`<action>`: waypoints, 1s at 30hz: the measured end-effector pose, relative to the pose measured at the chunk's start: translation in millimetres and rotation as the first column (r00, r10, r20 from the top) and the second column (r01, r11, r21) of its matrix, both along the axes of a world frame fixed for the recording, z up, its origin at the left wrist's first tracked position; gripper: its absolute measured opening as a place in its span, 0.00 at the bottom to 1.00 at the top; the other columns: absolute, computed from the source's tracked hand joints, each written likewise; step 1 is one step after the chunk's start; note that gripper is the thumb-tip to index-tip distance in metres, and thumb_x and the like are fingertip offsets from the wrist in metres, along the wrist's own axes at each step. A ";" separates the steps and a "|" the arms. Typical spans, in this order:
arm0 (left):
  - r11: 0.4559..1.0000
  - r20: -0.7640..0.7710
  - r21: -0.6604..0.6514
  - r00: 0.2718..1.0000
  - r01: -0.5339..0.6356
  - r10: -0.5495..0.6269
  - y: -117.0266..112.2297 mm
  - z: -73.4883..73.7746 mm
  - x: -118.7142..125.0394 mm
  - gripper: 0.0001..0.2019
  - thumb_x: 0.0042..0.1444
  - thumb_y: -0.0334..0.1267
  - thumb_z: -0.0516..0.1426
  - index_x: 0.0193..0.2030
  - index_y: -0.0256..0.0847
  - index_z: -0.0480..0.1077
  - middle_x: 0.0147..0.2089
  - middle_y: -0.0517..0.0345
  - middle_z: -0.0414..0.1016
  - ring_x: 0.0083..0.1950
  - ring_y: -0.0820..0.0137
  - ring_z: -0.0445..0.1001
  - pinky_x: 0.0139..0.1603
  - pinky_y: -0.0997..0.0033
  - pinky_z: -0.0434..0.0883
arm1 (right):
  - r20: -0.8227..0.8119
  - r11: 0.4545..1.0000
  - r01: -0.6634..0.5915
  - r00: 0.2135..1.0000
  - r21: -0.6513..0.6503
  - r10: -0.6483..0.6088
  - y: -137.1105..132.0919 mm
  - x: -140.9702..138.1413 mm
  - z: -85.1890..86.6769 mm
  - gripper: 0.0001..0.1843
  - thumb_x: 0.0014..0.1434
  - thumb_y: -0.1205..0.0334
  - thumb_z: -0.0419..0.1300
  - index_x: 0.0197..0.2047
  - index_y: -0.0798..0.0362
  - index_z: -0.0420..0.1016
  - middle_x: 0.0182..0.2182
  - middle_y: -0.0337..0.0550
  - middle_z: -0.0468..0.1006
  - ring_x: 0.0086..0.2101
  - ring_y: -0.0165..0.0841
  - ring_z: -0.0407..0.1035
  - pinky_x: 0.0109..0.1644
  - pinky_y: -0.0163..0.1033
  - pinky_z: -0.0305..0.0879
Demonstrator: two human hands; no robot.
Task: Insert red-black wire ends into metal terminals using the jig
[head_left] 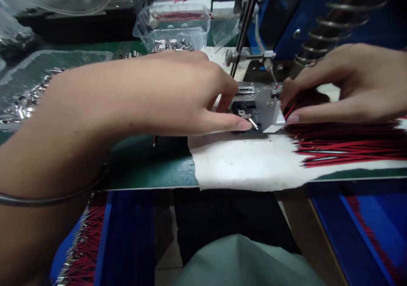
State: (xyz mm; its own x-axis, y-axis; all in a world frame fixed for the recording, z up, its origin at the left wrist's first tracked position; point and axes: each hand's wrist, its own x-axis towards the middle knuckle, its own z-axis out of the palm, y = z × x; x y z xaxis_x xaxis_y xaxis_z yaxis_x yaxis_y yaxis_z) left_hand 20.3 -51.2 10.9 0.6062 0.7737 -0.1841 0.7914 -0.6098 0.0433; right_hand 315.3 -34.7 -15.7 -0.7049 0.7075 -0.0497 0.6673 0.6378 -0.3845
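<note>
My left hand (190, 95) reaches in from the left, its thumb and curled finger closed in a loop. At the thumb tip is a small silver metal terminal (252, 122), above the black block (249, 107) of a bench machine; the exact grip is partly hidden. On the other side of a clear plastic guard (267, 107), my right hand (346, 82) pinches a thin red wire (290, 110) between thumb and forefinger. The wire's end is hidden near the guard. Below my right hand lies a bundle of red and black wires (349, 144).
Clear trays of metal terminals stand at the left (89, 57) and back (173, 33). A large spring (324, 29) rises by my right hand. White paper (241, 158) covers part of the green tabletop (152, 167). Below the edge, a blue bin (103, 243) holds terminated wires.
</note>
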 end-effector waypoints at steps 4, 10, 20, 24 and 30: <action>0.999 0.057 -0.039 0.998 -0.023 0.025 0.3 -0.3 -1.4 0.26 0.67 0.64 0.66 0.42 0.39 0.84 0.26 0.64 0.68 0.33 0.72 0.67 0.39 0.71 0.54 | -0.020 0.999 -0.032 0.999 -0.017 0.032 2.3 1.7 -0.3 0.37 0.67 0.22 0.62 0.43 0.51 0.89 0.37 0.42 0.87 0.35 0.29 0.79 0.38 0.39 0.70; 0.999 0.054 -0.051 0.999 0.005 -0.002 3.9 -3.0 -7.5 0.32 0.66 0.73 0.61 0.42 0.41 0.84 0.28 0.60 0.75 0.29 0.71 0.63 0.39 0.68 0.56 | -0.029 0.997 -0.058 0.998 -0.041 0.057 4.5 2.9 -1.0 0.35 0.68 0.24 0.63 0.44 0.50 0.90 0.36 0.40 0.87 0.34 0.27 0.78 0.36 0.35 0.71; 0.999 -0.008 -0.033 1.000 0.010 -0.010 3.2 -2.2 -5.8 0.39 0.66 0.79 0.54 0.45 0.41 0.83 0.31 0.57 0.78 0.33 0.68 0.68 0.40 0.68 0.56 | -0.043 0.997 -0.050 0.998 -0.061 0.048 0.7 -1.3 1.1 0.33 0.69 0.26 0.63 0.45 0.48 0.90 0.38 0.40 0.88 0.34 0.29 0.79 0.33 0.34 0.71; 0.997 0.059 -0.049 0.996 0.065 -0.062 8.2 -6.2 -10.0 0.35 0.67 0.75 0.56 0.43 0.41 0.83 0.31 0.55 0.77 0.33 0.68 0.67 0.41 0.67 0.57 | -0.049 0.995 -0.061 0.997 -0.083 0.057 -0.9 -5.0 3.5 0.29 0.70 0.30 0.64 0.45 0.49 0.90 0.38 0.40 0.88 0.34 0.30 0.79 0.34 0.35 0.72; 0.984 0.124 -0.137 0.987 0.114 -0.097 10.7 -9.7 -18.2 0.34 0.67 0.75 0.54 0.40 0.42 0.79 0.31 0.54 0.76 0.30 0.69 0.65 0.37 0.65 0.56 | -0.073 0.992 -0.060 0.996 -0.115 0.051 -5.1 -9.1 6.6 0.25 0.71 0.38 0.64 0.45 0.51 0.90 0.39 0.41 0.88 0.35 0.30 0.79 0.37 0.36 0.72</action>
